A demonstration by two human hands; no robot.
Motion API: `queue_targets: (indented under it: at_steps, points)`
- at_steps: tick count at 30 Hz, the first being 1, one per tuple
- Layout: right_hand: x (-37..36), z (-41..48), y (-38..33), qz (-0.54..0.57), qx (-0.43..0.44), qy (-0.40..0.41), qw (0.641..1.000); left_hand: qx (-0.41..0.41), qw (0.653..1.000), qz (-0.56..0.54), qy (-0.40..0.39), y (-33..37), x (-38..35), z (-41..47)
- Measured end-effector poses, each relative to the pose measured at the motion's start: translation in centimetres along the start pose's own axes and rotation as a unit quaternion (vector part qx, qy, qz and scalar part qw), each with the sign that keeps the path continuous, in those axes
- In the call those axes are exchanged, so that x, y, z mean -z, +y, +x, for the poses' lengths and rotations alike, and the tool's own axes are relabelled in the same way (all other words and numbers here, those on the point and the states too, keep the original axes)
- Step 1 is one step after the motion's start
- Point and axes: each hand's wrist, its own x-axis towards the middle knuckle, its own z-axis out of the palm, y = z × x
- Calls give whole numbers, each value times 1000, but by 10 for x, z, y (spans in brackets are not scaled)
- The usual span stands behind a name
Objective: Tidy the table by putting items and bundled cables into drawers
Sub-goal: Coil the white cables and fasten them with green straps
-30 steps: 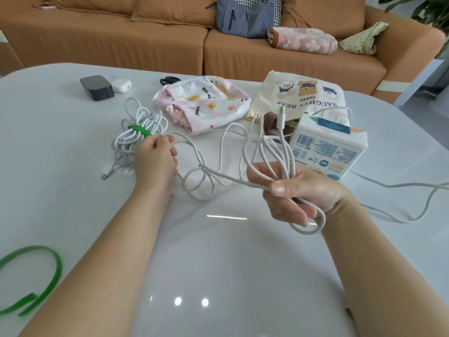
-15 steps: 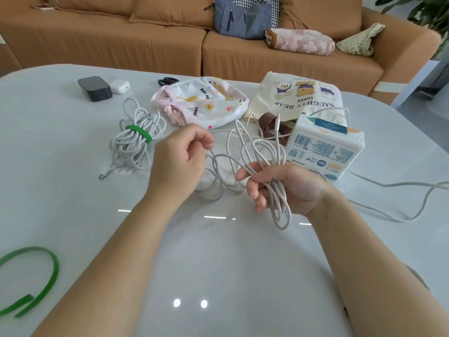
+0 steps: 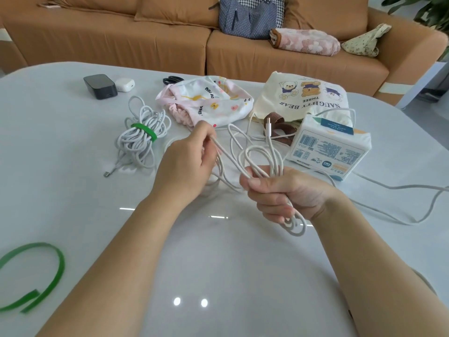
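1. One loose green strap (image 3: 57, 263) lies open on the table (image 3: 73, 195) at the near left edge. It is well apart from both hands and nearer the left one.
2. Bundled cable (image 3: 136, 149), tied with a green band, rests on the table just left of the left hand.
3. Left hand (image 3: 187, 166): fingers curled, thumb and fingertips pinching one strand of the white cable (image 3: 268, 128).
4. That strand runs down and rightward from the pinch into the right fist; the next loop is judged to travel along this line.
5. Right hand (image 3: 279, 193): closed round the gathered loops, held above the table. The coil's long axis runs away from the viewer, with loops protruding beyond and beneath the fist.
6. Tissue pack (image 3: 330, 152): the cable's uncoiled remainder trails past it to the right edge, so the coil is judged unfinished.
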Motion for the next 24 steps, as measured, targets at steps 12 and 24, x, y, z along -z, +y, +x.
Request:
queue_targets:
  at_steps: [12, 24]
  points:
    - [15, 2, -9, 194, 331, 4, 924, 107, 968, 204, -101, -14, 1, 3]
    - [9, 6, -4, 17, 38, 369, 929, -11, 994, 74, -82, 1, 1, -2]
